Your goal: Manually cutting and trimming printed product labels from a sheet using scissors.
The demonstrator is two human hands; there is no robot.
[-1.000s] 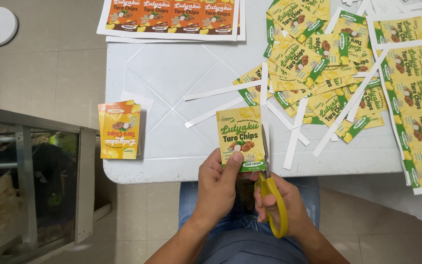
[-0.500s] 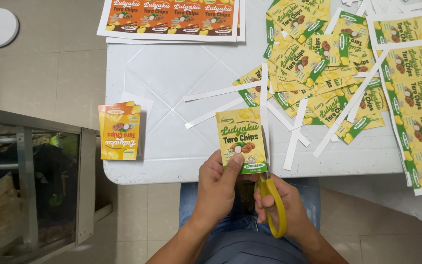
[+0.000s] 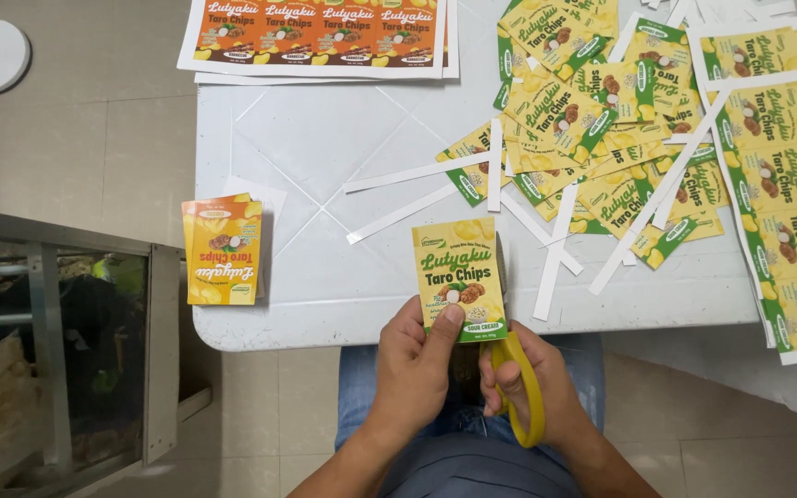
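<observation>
My left hand (image 3: pixel 414 366) pinches a yellow and green printed label (image 3: pixel 458 277) by its lower left corner, holding it upright over the white table's near edge (image 3: pixel 325 323). My right hand (image 3: pixel 532 392) grips yellow-handled scissors (image 3: pixel 520 387). The blades run up along the label's right edge and are mostly hidden behind it.
A small stack of orange and yellow cut labels (image 3: pixel 222 249) lies at the table's left edge. A heap of cut yellow-green labels (image 3: pixel 592 120) with white paper strips (image 3: pixel 555 258) fills the right. Uncut sheets lie at the far side (image 3: pixel 320 32) and the right (image 3: pixel 786 184). A glass cabinet (image 3: pixel 57 350) stands left.
</observation>
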